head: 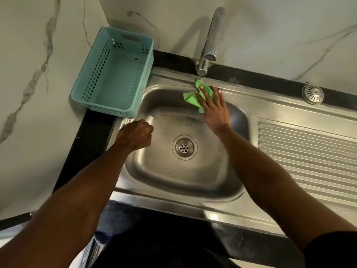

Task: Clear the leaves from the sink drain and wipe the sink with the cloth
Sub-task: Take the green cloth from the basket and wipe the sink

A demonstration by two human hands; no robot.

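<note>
A steel sink [166, 176] fills the middle of the view, with its round drain [184, 147] bare and no leaves visible on it. My right hand [214, 109] lies flat, fingers spread, pressing a green cloth [190, 96] against the sink's far wall just below the rim. My left hand [136, 135] is curled into a loose fist on the sink's left rim, and I cannot see anything in it.
A teal plastic basket [116, 74] stands on the counter at the sink's back left corner. A chrome tap [211, 39] rises behind the sink. A metal drain strainer [313, 93] lies on the black counter at the right, above the ribbed draining board [309, 161].
</note>
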